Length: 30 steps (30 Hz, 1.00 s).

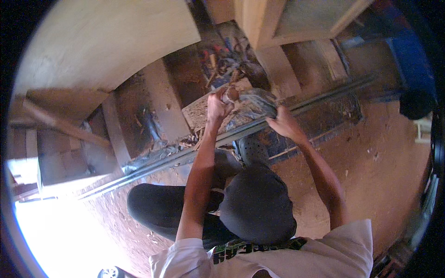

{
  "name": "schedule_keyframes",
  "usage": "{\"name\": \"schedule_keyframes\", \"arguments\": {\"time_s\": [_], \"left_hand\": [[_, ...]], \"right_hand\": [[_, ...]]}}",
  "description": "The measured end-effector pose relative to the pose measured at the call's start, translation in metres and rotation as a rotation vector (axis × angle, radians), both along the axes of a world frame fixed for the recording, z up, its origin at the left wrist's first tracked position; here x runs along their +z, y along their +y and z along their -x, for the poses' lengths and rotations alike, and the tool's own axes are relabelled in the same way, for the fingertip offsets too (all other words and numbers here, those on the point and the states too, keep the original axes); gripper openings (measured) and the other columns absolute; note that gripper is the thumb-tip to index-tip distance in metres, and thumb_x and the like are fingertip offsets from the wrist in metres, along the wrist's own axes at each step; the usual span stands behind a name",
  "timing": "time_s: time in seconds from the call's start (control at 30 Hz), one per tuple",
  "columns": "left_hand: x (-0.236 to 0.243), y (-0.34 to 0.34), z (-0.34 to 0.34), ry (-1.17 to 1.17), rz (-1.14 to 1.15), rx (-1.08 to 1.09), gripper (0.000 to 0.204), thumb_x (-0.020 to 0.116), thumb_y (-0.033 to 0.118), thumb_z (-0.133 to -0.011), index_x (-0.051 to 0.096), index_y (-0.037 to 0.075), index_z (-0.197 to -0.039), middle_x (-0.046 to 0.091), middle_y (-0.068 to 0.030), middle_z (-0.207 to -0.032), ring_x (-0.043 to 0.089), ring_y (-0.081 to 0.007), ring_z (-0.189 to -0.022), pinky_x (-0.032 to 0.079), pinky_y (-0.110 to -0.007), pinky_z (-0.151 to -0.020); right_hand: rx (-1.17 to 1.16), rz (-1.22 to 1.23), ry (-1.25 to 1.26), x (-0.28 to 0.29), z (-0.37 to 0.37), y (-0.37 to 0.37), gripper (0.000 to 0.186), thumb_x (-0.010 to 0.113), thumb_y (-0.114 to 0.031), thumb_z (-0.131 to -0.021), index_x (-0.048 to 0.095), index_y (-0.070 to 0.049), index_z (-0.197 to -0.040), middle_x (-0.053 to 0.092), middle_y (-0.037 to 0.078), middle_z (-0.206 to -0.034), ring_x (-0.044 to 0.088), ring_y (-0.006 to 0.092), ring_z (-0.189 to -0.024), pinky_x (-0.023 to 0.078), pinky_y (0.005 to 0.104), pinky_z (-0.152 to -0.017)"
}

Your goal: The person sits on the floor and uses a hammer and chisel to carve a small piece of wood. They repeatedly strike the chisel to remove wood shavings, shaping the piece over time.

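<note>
Head view, only one — left hand (219, 110) curled round a brownish rounded piece (231, 94). Right hand (284, 123) lower, at the right end of a blurred grey object (258, 101); cannot tell whether its fingers close on it. Grey object lies between the hands, long axis running left to right, dipping slightly rightward — left end just beside the brownish piece, right end touching or nearly touching the right hand, so right hand looks the nearer. Pale rough board (196, 112) left of it; long rails (241, 133) pass below, slanting up to the right
</note>
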State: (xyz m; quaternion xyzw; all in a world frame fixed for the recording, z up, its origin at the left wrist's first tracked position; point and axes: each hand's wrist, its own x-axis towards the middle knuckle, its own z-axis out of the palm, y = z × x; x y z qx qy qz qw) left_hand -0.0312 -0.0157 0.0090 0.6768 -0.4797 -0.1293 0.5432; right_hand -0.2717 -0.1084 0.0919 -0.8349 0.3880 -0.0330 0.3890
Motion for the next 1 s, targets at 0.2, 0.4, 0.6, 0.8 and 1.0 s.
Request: {"name": "schedule_keyframes", "arguments": {"time_s": [0.2, 0.4, 0.6, 0.8, 1.0], "left_hand": [[-0.030, 0.022, -0.051, 0.491, 0.420, 0.604, 0.033, 0.070, 0.009, -0.079, 0.045, 0.004, -0.100, 0.054, -0.0032, -0.073, 0.050, -0.0158, -0.060, 0.047, -0.032, -0.058], [-0.039, 0.126, -0.125, 0.906, 0.696, 1.131, 0.022, 0.065, 0.005, -0.079, 0.047, 0.003, -0.092, 0.055, -0.0095, -0.073, 0.050, -0.0165, -0.050, 0.044, -0.028, -0.042], [-0.001, 0.120, -0.112, 0.976, 0.822, 0.811, 0.038, 0.068, 0.009, -0.080, 0.037, 0.010, -0.102, 0.051, -0.0051, -0.080, 0.048, -0.0139, -0.057, 0.041, -0.026, -0.047], [0.037, 0.034, -0.024, 0.955, 0.610, 0.831, 0.052, 0.072, 0.001, -0.077, 0.034, 0.015, -0.110, 0.051, -0.0027, -0.084, 0.048, -0.0105, -0.064, 0.042, -0.024, -0.052], [0.008, -0.008, 0.010, 0.833, 0.480, 0.443, 0.050, 0.075, 0.008, -0.079, 0.035, 0.009, -0.109, 0.053, -0.0035, -0.086, 0.051, -0.0111, -0.069, 0.044, -0.026, -0.059]], "right_hand": [[-0.415, -0.341, 0.007, -0.036, 0.075, 0.030, 0.030, 0.070, -0.016, -0.074, 0.050, -0.003, -0.092, 0.051, 0.008, -0.071, 0.050, 0.0192, -0.057, 0.040, 0.0340, -0.050], [-0.732, -0.505, -0.099, -0.017, 0.111, 0.072, 0.018, 0.066, -0.012, -0.076, 0.048, -0.008, -0.080, 0.045, -0.002, -0.057, 0.040, 0.0088, -0.041, 0.031, 0.0280, -0.037], [-0.616, -0.542, 0.129, 0.013, 0.116, 0.082, 0.016, 0.064, -0.015, -0.078, 0.051, -0.006, -0.076, 0.050, 0.000, -0.060, 0.044, 0.0099, -0.045, 0.034, 0.0282, -0.041], [-0.557, -0.467, -0.033, 0.001, 0.107, 0.098, 0.027, 0.068, -0.017, -0.076, 0.059, -0.001, -0.095, 0.056, 0.004, -0.068, 0.053, 0.0152, -0.060, 0.043, 0.0309, -0.056], [-0.360, -0.354, 0.276, -0.018, 0.110, 0.094, 0.045, 0.068, -0.021, -0.077, 0.057, 0.003, -0.113, 0.065, 0.020, -0.104, 0.062, 0.0344, -0.098, 0.050, 0.0437, -0.080]]}}
